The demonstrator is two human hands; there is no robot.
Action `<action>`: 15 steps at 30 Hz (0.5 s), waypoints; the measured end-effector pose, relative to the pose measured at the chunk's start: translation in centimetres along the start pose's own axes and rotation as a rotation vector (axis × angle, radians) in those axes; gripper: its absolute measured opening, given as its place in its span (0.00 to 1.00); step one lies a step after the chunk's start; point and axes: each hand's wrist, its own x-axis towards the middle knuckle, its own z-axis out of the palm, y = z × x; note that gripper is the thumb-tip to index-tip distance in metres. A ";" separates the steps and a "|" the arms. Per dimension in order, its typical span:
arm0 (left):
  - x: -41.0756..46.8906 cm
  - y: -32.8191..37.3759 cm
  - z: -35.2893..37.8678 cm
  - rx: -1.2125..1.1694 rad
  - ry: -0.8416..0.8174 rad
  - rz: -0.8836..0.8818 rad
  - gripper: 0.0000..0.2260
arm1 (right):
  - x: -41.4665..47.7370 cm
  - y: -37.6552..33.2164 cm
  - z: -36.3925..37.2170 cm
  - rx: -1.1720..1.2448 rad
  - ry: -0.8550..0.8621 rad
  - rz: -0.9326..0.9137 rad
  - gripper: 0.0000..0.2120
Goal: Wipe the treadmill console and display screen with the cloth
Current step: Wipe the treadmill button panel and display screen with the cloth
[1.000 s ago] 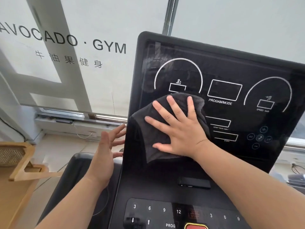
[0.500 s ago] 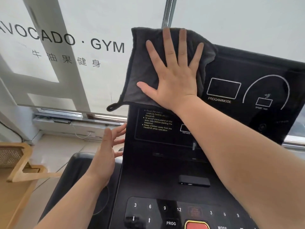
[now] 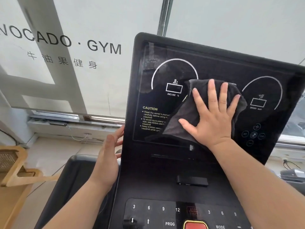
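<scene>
one flat right hand (image 3: 212, 119) presses cloth (image 3: 184, 118) against display screen (image 3: 214, 70).

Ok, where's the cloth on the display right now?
The dark grey cloth lies flat under the right hand at the middle of the display screen, between the INCLINE and SPEED dials.

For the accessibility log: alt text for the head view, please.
A right hand presses a dark cloth flat against the middle of a treadmill's black display screen. The left hand rests open at the console's left edge.
</scene>
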 end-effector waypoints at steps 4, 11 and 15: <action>0.0 0.0 -0.3 0.025 -0.030 -0.012 0.30 | 5.4 -1.6 -2.1 0.051 0.007 0.252 0.46; 0.2 0.0 -0.6 0.041 -0.027 -0.040 0.30 | 12.6 -10.4 -3.9 0.046 0.052 0.117 0.44; 0.2 -0.4 -0.4 0.049 0.005 -0.033 0.29 | 10.2 -11.9 -2.9 0.065 0.060 -0.050 0.41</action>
